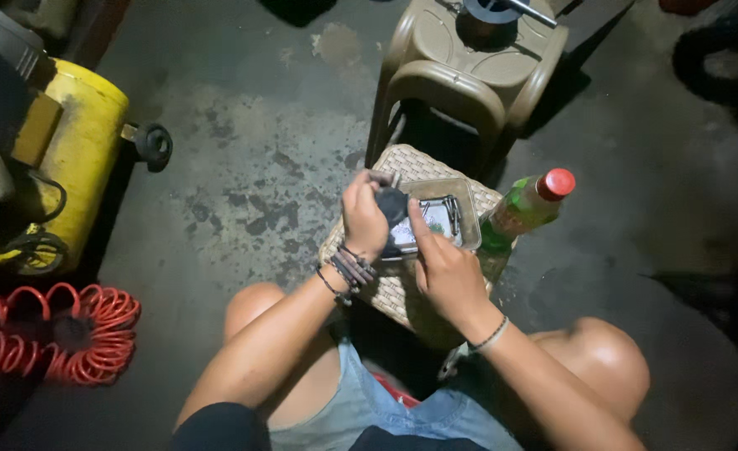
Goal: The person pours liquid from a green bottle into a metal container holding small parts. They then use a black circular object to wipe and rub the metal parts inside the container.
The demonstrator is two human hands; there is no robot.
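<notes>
Knees bare at frame bottom, both forearms angling up toward center. Left hand (363, 219) curled, its grip closed on a small dark part (391, 203); can't tell its axis. Right hand (446, 271) pinches it over the clear tray (466, 209) on the woven stool (402, 292).

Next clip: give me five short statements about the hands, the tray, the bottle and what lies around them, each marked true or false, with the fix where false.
1. The left hand holds a small dark part over the woven stool. True.
2. The bottle has a blue cap. False: the cap is red and the bottle is green.
3. A clear tray with small metal pieces sits on the woven stool. True.
4. The coiled hose is yellow. False: it is red; the tank beside it is yellow.
5. The right hand rests on the bottle. False: it is at the tray, apart from the bottle.
</notes>
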